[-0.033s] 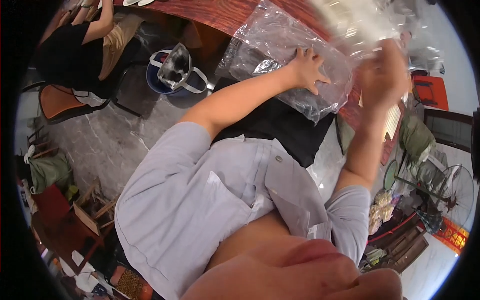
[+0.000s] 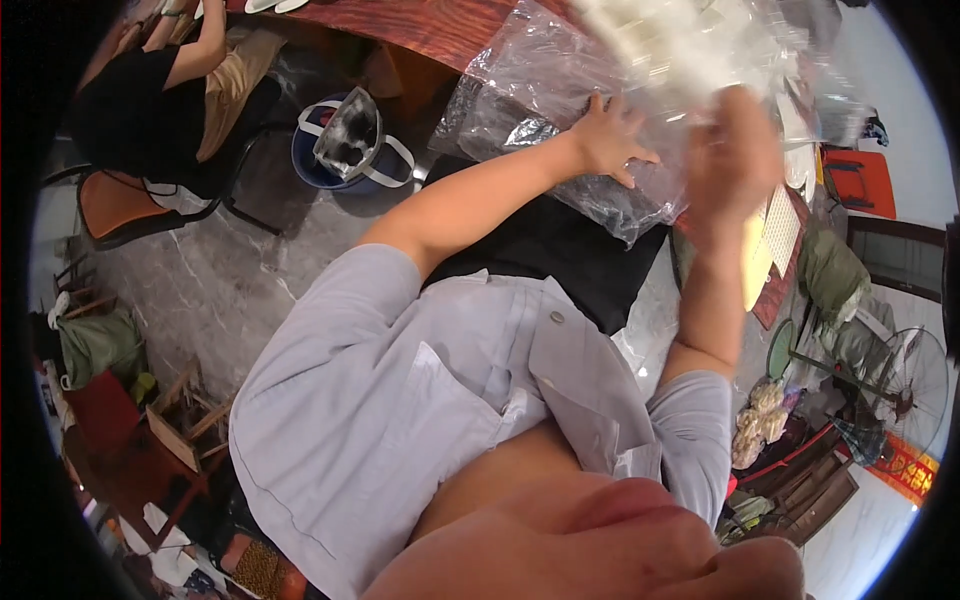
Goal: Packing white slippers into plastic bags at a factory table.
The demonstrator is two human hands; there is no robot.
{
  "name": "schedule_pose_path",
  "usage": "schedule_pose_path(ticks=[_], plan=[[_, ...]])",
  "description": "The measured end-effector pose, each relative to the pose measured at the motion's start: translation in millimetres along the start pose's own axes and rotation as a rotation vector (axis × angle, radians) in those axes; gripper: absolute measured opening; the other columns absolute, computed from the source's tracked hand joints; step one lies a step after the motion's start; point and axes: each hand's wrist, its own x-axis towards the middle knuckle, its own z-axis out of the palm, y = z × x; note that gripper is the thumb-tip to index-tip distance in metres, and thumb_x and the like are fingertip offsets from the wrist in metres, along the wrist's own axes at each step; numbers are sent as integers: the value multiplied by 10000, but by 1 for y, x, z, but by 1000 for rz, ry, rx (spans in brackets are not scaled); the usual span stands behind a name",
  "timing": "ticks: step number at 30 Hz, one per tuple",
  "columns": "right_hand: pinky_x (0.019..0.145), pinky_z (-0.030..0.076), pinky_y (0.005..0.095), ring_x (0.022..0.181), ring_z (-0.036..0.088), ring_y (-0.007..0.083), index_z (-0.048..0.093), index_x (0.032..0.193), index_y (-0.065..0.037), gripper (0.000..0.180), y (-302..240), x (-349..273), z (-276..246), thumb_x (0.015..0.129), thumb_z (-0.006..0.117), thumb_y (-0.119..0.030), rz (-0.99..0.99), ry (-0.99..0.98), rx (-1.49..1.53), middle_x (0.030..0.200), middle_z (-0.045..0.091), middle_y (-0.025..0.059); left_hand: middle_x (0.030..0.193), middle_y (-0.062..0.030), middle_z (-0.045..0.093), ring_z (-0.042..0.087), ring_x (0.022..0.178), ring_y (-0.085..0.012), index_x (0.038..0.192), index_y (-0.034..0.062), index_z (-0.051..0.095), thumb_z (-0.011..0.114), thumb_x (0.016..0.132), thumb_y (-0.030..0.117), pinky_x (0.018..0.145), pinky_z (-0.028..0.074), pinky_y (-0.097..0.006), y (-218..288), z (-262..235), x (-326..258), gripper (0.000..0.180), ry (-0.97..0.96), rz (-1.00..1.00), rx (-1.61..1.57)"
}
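Note:
My left hand (image 2: 612, 140) lies with its fingers spread on a large crumpled clear plastic bag (image 2: 535, 65), near the edge of a red wood-grain table (image 2: 420, 28). To its right, my right hand (image 2: 735, 165) is raised and smeared by motion, its fingers curled. It appears to grip a white bundle in shiny clear plastic (image 2: 690, 45), which reaches past the top of the view. The bundle is blurred too, and what it contains cannot be made out.
Yellow and white sheets (image 2: 765, 245) lie at the table's right edge, with a red-orange stool (image 2: 860, 183) beyond. On the left, a blue bucket (image 2: 312, 172) stands on the floor. A person in black (image 2: 125, 125) sits near an orange-backed chair (image 2: 125, 205). A fan (image 2: 905, 395) stands lower right.
My right hand has moved left and slightly down, and the white bundle has shifted left with it. More of the yellow sheet shows. My left hand stays in place.

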Motion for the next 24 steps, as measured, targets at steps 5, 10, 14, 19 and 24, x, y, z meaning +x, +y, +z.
schedule_pose_path(ticks=[5, 10, 14, 19, 24], plan=[[504, 475, 432, 582, 610, 324, 498, 800, -81, 164, -45, -50, 57, 701, 627, -58, 137, -275, 82, 728, 568, 106, 1422, -89, 450, 361, 1346, -354, 1324, 361, 558, 747, 724, 544, 1089, 311, -516, -9, 32, 33, 655, 379, 281, -323], [510, 501, 463, 615, 655, 351, 476, 878, -74, 140, -60, -36, 67, 782, 574, -45, 201, -401, 7, 724, 585, 122, 1424, -86, 453, 368, 1346, -335, 1329, 327, 555, 748, 727, 544, 1098, 309, -489, 0, 39, 32, 668, 359, 282, -433], [521, 511, 493, 625, 668, 358, 491, 892, -73, 124, -59, -14, 77, 812, 583, -94, 196, -474, -101, 808, 652, 161, 1426, -84, 456, 373, 1346, -320, 1333, 300, 552, 748, 730, 545, 1104, 308, -468, 2, 49, 17, 680, 358, 227, -534], [723, 550, 415, 823, 700, 324, 566, 999, -9, 210, -43, -15, 86, 797, 613, -41, -17, -869, 437, 852, 698, 132, 1428, -80, 459, 380, 1346, -301, 1339, 266, 549, 749, 734, 545, 1112, 306, -442, -6, 56, -8, 695, 398, 125, -645], [837, 500, 323, 941, 629, 180, 605, 1135, 9, 320, 12, -23, 43, 831, 670, -66, 580, -454, 1090, 950, 656, 130, 1390, -86, 501, 437, 1308, -281, 1348, 159, 511, 680, 789, 604, 1105, 327, -454, -10, 32, -14, 735, 200, 51, -466]])
